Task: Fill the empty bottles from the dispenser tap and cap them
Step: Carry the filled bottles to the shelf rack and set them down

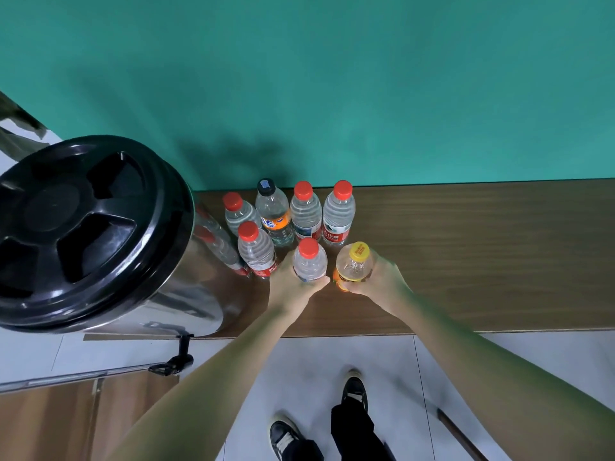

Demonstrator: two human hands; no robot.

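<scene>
even, fairly bright light. a soft shadow falls on the green wall [299,78] behind the bottles [289,221]. glare streaks the steel dispenser [186,294]. wide-angle bending curves the edges; the shoes [354,389] and forearms look blurred.

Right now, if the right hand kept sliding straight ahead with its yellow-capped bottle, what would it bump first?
Probably the red-capped bottle at the back row's right end, directly beyond the yellow-capped bottle the right hand grips; depth is uncertain.
</scene>
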